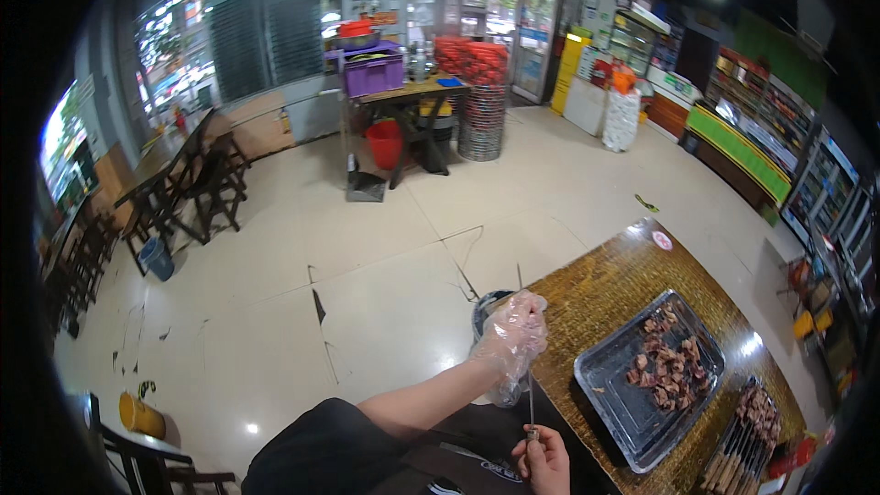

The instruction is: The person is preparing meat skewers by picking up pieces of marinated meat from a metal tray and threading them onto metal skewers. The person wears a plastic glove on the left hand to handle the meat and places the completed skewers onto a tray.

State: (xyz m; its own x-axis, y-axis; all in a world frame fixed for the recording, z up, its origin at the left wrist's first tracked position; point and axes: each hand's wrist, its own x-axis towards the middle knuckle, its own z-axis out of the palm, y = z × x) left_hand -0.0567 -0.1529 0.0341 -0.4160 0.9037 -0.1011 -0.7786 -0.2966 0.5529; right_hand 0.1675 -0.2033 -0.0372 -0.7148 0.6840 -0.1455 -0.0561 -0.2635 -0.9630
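My left hand, in a clear plastic glove, is closed around the upper part of a metal skewer. The skewer's tip sticks out past the fist; whether meat is inside the fist is hidden. My bare right hand grips the skewer's handle below, close to my body. To the right, a metal tray on the wooden table holds raw meat chunks, mostly towards its far and right sides. Beyond it lies a row of skewers loaded with meat, their wooden handles pointing towards me.
A bin stands by the table's left edge, partly behind my left hand. A red bottle is at the table's right. Ahead are a stack of baskets and a side table with a purple crate. Dark stools stand left.
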